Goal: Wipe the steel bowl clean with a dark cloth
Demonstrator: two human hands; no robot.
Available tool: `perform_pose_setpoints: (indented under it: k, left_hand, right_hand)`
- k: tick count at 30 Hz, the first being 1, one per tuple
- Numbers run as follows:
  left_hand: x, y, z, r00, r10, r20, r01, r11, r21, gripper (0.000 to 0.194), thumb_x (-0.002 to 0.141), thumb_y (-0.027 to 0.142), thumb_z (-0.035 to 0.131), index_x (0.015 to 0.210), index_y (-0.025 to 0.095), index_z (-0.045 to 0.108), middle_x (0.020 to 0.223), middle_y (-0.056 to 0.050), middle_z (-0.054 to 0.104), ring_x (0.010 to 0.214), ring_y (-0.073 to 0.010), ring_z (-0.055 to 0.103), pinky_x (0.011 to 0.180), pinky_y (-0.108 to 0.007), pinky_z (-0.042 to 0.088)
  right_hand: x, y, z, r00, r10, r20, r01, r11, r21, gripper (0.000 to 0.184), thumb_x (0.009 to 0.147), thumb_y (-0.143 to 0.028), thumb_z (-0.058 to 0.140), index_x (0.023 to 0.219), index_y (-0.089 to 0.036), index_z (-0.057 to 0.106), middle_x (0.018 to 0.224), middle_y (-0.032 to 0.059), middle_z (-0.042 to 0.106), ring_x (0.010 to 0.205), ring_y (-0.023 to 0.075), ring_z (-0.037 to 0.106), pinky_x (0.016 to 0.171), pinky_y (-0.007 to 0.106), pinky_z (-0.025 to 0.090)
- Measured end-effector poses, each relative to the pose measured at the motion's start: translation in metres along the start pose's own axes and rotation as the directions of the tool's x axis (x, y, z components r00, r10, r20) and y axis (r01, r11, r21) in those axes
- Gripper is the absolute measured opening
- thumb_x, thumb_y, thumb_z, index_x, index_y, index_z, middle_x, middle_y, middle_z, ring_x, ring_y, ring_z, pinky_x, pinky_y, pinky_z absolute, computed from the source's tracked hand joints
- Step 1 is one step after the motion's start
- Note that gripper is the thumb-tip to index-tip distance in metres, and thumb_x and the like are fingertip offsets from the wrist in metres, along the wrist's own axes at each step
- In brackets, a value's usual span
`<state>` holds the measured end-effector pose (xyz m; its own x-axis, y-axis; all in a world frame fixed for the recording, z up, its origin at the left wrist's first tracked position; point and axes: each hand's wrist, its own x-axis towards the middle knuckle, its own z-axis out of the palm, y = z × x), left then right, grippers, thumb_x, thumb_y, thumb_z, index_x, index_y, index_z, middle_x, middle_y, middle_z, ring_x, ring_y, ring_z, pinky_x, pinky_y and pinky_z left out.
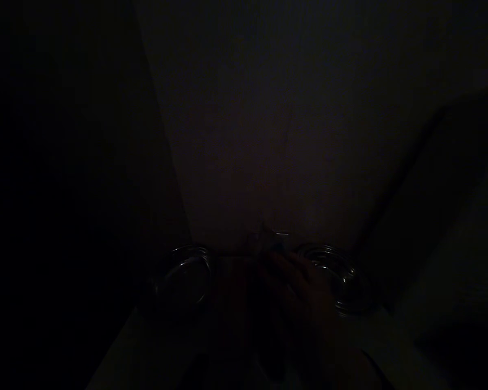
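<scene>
The view is very dark. My right hand [303, 290] reaches in from the lower right, with the fingers pointing up and left toward the foot of a pale wall. At the fingertips is a small pale thing [265, 235] with a bluish patch. Its kind is too dim to make out, but the fingers seem closed on it. Just right of the hand sits a shiny round metal dish [347, 276], partly hidden by the hand. My left hand cannot be seen in the darkness.
Another shiny metal dish [187, 276] stands on the left. Both dishes rest on a pale surface [146, 346] before the wall [248, 135]. A dark slanted panel [435, 200] bounds the right side. A thin bright line [282, 234] glints near the wall's foot.
</scene>
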<state>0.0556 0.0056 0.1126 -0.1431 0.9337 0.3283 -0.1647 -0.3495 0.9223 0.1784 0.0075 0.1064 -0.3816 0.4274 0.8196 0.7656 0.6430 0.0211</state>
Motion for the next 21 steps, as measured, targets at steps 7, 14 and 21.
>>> perform_pose_setpoints:
  k: [7,14,21]
  left_hand:
    - [-0.008,0.0,0.008,1.0,0.008,0.01,-0.009,1.0,0.01,0.032,0.088,0.035,0.052,0.113,0.016,0.057,0.114,-0.009,0.058,0.095,-0.0184,0.059,0.08,-0.038,0.051]
    - [0.0,0.0,0.001,0.999,0.043,-0.004,-0.042,0.999,0.031,0.03,0.089,0.035,0.05,0.112,0.017,0.058,0.114,-0.008,0.058,0.096,-0.0185,0.059,0.082,-0.038,0.051]
    - [-0.01,-0.01,0.003,0.998,0.063,-0.011,-0.063,0.998,0.031,0.029,0.089,0.034,0.051,0.112,0.018,0.058,0.115,-0.008,0.058,0.096,-0.0183,0.059,0.081,-0.037,0.051]
  right_hand:
    - [0.005,0.016,-0.003,0.989,0.15,0.021,-0.151,0.987,0.056,0.039,0.088,-0.017,0.044,0.126,-0.018,0.055,0.123,0.0102,0.059,0.11,0.0257,0.051,0.086,0.046,0.05]
    - [0.0,-0.002,0.0,0.999,0.051,-0.003,-0.051,0.999,0.012,0.04,0.085,-0.015,0.048,0.124,-0.017,0.055,0.125,0.0111,0.058,0.113,0.0272,0.048,0.086,0.045,0.049]
    - [0.007,0.014,-0.005,0.979,0.197,0.048,-0.197,0.98,0.01,0.036,0.089,-0.016,0.042,0.122,-0.014,0.057,0.121,0.0108,0.061,0.106,0.0255,0.052,0.084,0.044,0.05]
